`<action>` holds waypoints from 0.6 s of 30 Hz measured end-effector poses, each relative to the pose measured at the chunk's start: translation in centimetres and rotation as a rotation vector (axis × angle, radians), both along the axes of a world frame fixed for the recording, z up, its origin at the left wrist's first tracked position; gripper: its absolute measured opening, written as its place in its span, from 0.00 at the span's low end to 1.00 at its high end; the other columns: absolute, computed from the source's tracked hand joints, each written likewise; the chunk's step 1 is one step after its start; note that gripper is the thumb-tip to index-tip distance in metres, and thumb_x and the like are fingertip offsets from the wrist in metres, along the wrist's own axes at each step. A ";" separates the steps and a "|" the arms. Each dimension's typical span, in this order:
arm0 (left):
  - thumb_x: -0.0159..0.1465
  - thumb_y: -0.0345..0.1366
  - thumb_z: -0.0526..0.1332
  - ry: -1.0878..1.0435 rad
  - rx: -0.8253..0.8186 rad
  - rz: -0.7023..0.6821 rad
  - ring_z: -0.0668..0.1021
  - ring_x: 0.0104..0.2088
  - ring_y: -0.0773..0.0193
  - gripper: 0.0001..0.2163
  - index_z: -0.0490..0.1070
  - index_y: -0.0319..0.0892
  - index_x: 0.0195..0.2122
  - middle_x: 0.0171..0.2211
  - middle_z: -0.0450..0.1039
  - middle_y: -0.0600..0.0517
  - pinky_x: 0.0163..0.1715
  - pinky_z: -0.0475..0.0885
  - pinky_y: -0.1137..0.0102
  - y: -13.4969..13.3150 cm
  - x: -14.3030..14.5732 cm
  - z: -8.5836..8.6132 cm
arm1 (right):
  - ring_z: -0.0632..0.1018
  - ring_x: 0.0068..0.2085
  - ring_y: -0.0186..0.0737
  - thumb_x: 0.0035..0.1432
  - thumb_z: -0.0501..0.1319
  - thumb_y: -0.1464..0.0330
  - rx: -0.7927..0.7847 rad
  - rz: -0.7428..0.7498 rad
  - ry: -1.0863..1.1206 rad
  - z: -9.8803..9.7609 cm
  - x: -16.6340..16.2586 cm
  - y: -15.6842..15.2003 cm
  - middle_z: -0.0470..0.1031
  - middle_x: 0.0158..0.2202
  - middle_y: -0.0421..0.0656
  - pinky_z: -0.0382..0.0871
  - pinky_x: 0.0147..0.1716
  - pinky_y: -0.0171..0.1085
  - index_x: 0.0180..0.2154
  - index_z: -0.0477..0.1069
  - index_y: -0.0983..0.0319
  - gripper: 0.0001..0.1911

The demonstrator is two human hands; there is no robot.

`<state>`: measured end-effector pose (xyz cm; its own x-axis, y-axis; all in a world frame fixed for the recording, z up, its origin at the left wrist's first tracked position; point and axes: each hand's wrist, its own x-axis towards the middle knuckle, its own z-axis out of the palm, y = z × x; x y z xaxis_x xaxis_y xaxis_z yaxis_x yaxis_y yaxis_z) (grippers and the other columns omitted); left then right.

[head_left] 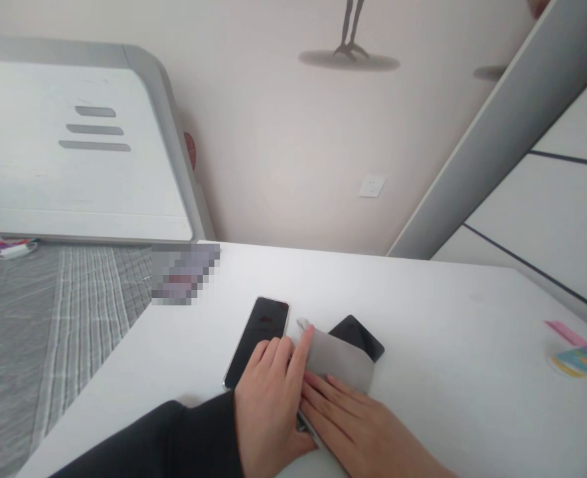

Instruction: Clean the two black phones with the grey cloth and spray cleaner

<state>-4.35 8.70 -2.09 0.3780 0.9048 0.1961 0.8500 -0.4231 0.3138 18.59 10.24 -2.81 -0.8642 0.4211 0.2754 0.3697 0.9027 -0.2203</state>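
The white table's [124, 392] left edge slants beside striped bedding [79, 332]. Inward lies a black phone [262, 326]. The left hand [269, 406], thumb spread, meets a smooth grey cloth [342, 364], near middle; its grip I cannot tell. Rightward, the right hand [350, 421] presses flat, fingers extended; the cloth overlaps a dark slab [359, 335]. Open tabletop reaches right.
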 end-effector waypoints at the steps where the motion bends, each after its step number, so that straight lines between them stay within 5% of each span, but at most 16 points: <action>1: 0.52 0.55 0.75 -0.006 0.015 -0.003 0.78 0.48 0.41 0.57 0.44 0.44 0.76 0.48 0.74 0.43 0.55 0.74 0.46 0.0 0.0 -0.1 | 0.71 0.68 0.46 0.73 0.58 0.52 -0.020 -0.034 0.002 0.0 0.0 0.1 0.61 0.71 0.48 0.67 0.67 0.44 0.76 0.39 0.61 0.43; 5: 0.48 0.62 0.76 -0.004 0.019 -0.015 0.78 0.50 0.40 0.61 0.44 0.45 0.75 0.52 0.75 0.42 0.54 0.74 0.45 0.0 -0.2 -0.2 | 0.65 0.71 0.58 0.69 0.58 0.43 0.027 -0.256 -0.001 -0.2 0.4 0.4 0.54 0.73 0.55 0.67 0.67 0.55 0.76 0.42 0.65 0.50; 9: 0.47 0.50 0.79 0.062 0.005 -0.024 0.78 0.52 0.38 0.63 0.39 0.42 0.76 0.53 0.74 0.40 0.57 0.73 0.45 0.1 -0.3 -0.1 | 0.69 0.69 0.49 0.73 0.60 0.57 0.025 -0.047 -0.010 -0.4 -0.3 -0.1 0.61 0.70 0.52 0.64 0.69 0.45 0.75 0.45 0.66 0.41; 14: 0.45 0.62 0.78 0.012 0.042 -0.029 0.79 0.49 0.40 0.66 0.39 0.47 0.76 0.50 0.75 0.44 0.53 0.74 0.46 0.2 -0.4 -0.3 | 0.65 0.71 0.60 0.65 0.57 0.37 0.007 -0.335 -0.069 -0.1 0.6 0.9 0.55 0.72 0.57 0.68 0.66 0.56 0.74 0.51 0.69 0.54; 18: 0.48 0.61 0.77 0.010 0.061 -0.024 0.79 0.50 0.40 0.65 0.35 0.49 0.77 0.51 0.74 0.43 0.53 0.74 0.47 0.2 -0.5 -0.8 | 0.70 0.68 0.55 0.71 0.61 0.53 0.201 -0.241 -0.039 -0.8 -0.1 0.0 0.62 0.69 0.56 0.71 0.64 0.47 0.72 0.56 0.71 0.40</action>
